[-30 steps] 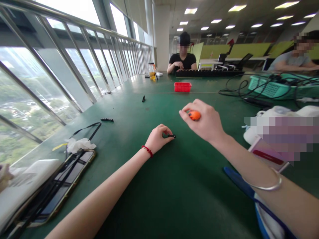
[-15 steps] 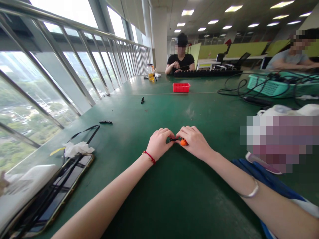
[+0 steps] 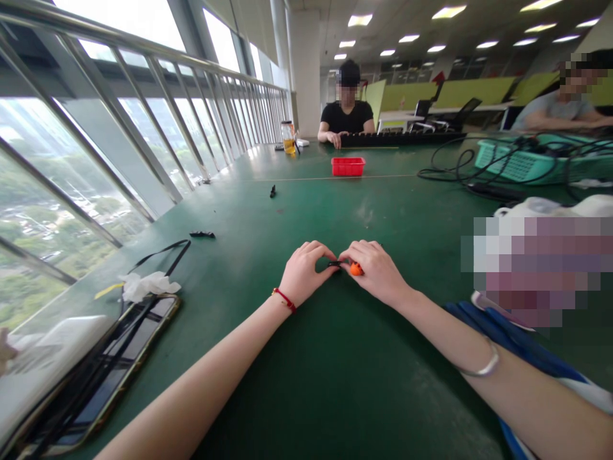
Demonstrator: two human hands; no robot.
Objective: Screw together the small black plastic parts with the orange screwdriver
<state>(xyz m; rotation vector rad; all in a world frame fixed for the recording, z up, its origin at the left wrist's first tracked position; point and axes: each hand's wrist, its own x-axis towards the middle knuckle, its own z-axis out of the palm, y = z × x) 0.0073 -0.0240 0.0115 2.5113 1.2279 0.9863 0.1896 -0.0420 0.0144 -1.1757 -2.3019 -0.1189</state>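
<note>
My left hand (image 3: 304, 275) rests on the green table (image 3: 335, 383), fingers pinched on a small black part (image 3: 334, 263). My right hand (image 3: 376, 271) lies right beside it, fingers curled round a small orange piece (image 3: 355, 269). The black part and the orange piece meet between my two hands. A red cord circles my left wrist and a metal bangle sits on my right forearm.
A phone with a black strap (image 3: 119, 358) and a crumpled tissue (image 3: 146, 284) lie at the left. Small black parts (image 3: 202, 234) sit further out, a red tray (image 3: 348, 166) beyond. Cables and a teal basket (image 3: 522, 163) at right. Two people sit at the far end.
One second ago my right hand was raised with the orange piece; it has come down to the table beside my left hand, and the two pieces now touch.
</note>
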